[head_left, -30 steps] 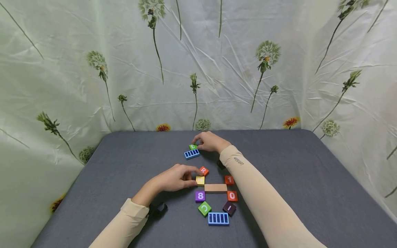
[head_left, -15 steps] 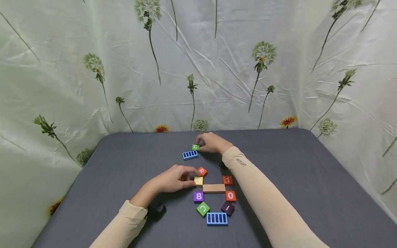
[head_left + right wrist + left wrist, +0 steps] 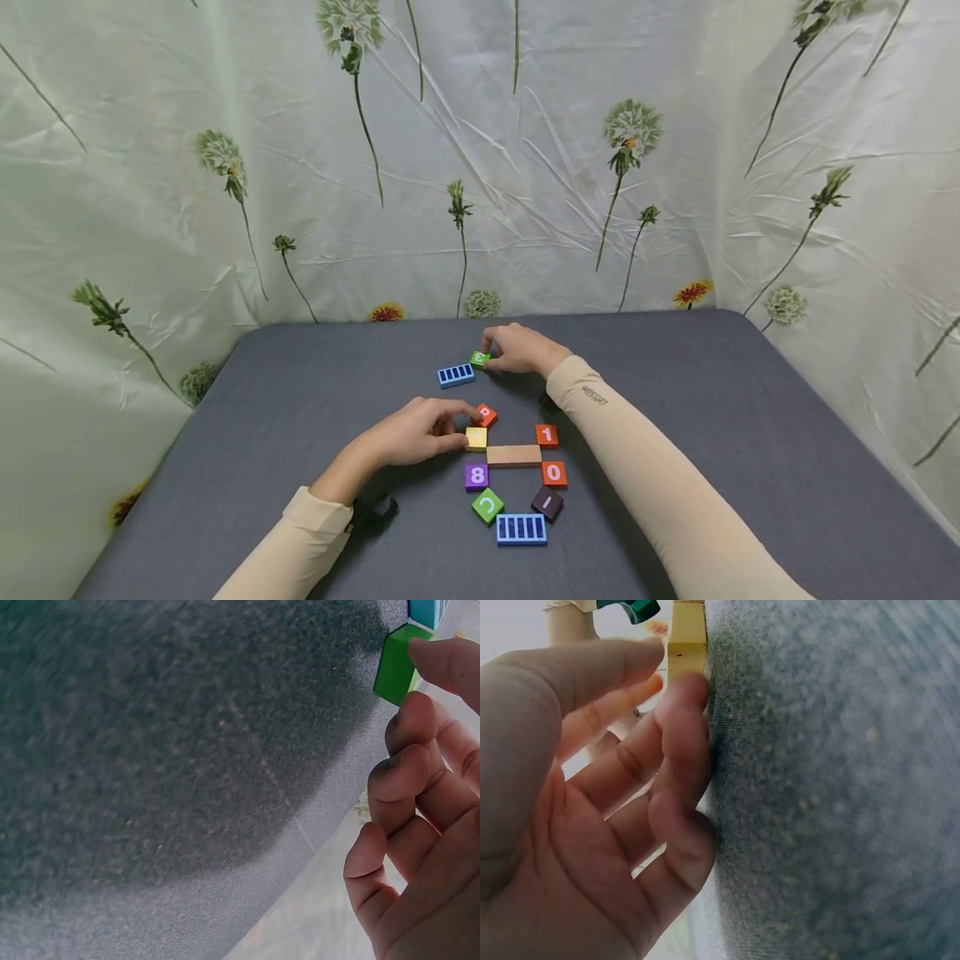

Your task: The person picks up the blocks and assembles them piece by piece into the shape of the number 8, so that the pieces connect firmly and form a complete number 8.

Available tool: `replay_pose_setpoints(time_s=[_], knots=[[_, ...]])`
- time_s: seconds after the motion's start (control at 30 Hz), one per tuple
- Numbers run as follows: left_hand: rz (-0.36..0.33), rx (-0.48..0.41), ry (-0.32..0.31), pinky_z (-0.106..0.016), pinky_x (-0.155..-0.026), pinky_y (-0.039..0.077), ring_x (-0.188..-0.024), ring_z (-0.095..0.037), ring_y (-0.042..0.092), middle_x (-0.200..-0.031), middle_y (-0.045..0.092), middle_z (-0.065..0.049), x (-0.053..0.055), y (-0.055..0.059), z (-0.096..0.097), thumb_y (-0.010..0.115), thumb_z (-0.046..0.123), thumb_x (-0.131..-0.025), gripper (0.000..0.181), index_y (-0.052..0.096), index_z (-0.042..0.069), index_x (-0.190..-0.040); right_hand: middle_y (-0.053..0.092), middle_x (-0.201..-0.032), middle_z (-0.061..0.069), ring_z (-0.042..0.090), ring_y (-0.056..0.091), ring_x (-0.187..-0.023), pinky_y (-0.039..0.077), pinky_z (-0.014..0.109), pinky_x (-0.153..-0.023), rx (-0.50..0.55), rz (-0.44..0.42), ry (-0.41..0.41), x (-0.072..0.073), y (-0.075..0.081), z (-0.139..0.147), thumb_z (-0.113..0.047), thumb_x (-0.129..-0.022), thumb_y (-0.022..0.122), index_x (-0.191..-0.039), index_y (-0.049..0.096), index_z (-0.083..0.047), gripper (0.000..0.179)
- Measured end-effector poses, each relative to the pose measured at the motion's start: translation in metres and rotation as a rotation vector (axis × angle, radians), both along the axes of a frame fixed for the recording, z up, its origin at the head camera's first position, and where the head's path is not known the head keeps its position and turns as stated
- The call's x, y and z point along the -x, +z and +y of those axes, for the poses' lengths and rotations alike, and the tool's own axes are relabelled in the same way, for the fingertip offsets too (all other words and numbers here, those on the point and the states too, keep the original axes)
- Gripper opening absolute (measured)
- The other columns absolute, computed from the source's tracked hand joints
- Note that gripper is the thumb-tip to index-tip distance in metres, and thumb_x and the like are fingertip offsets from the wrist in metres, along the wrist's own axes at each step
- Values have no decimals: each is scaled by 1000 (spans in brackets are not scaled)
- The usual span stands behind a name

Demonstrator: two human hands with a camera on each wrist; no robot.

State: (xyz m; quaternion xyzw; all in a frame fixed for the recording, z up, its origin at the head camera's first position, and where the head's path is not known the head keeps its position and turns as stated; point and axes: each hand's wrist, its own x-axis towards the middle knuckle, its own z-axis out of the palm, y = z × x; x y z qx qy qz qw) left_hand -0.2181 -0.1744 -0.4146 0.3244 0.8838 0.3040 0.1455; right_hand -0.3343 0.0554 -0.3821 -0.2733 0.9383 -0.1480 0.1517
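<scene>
My right hand (image 3: 522, 348) pinches a small green block (image 3: 480, 359) with a white character, thumb and index finger at its sides, at the far end of the table. Just left of it lies a blue slotted block (image 3: 456, 376). Nearer, my left hand (image 3: 416, 431) touches a tilted orange-red R block (image 3: 487, 415) with its index finger, and its thumb lies at the left side of a yellow block (image 3: 476, 439). In the left wrist view the fingers are loosely bent beside the yellow block (image 3: 688, 646); the green block (image 3: 401, 666) shows in the right wrist view.
A wooden plank (image 3: 513, 456) adjoins the yellow block. Around it lie red 1 (image 3: 547, 436) and 0 (image 3: 554, 474) blocks, a purple 8 block (image 3: 477, 477), a green C-like block (image 3: 487, 506), a dark block (image 3: 547, 503) and another blue slotted block (image 3: 521, 529).
My right hand has drawn the green block rightward, away from the far blue slotted block. The left hand stays at the R and yellow blocks. The head view has shifted slightly.
</scene>
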Motion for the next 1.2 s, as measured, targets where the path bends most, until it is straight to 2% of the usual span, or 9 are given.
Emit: replay_pose_setpoints(time_s=[0.23, 0.47, 0.73, 0.9, 1.07, 1.2], knots=[[41, -5, 37, -25, -63, 45, -67, -4, 54, -78, 62, 9, 3, 1, 1, 75, 21, -102, 36, 69, 19, -138, 65, -85, 3, 13, 52, -68, 39, 28, -63, -12, -24, -19, -2, -1, 8, -29, -105, 72, -125, 66, -12, 27], [67, 14, 47, -24, -63, 44, -66, -3, 53, -77, 62, 10, 5, 1, 5, 76, 24, -101, 36, 71, 19, -137, 69, -93, 4, 15, 57, -75, 44, 29, -68, -13, 26, -19, -8, -5, 17, -30, -102, 74, -116, 66, -12, 24], [60, 33, 55, -24, -63, 44, -66, -4, 53, -78, 62, 9, 5, 3, 6, 76, 23, -101, 35, 71, 18, -135, 65, -86, 1, 13, 54, -71, 41, 28, -64, -41, 74, -7, -16, -10, 22, -38, -103, 74, -111, 65, -14, 27], [53, 32, 55, -24, -63, 44, -67, -4, 54, -78, 63, 9, 6, 2, 6, 76, 23, -101, 34, 71, 19, -135, 65, -83, 1, 12, 55, -68, 41, 27, -61, 10, 74, 13, -19, -9, 25, -37, -102, 76, -122, 68, -14, 32], [51, 26, 47, -24, -63, 44, -67, -4, 54, -79, 63, 9, 6, 1, 5, 76, 23, -101, 33, 71, 19, -134, 64, -84, 2, 11, 54, -67, 41, 26, -61, 46, 45, 41, -20, -8, 27, -28, -103, 75, -137, 66, -13, 38], [46, 30, 45, -25, -64, 45, -67, -4, 54, -79, 62, 9, 6, 0, 6, 76, 24, -102, 33, 71, 19, -134, 61, -81, 2, 11, 51, -65, 40, 26, -60, 52, 36, 52, -20, -8, 29, -22, -104, 73, -140, 66, -15, 38]])
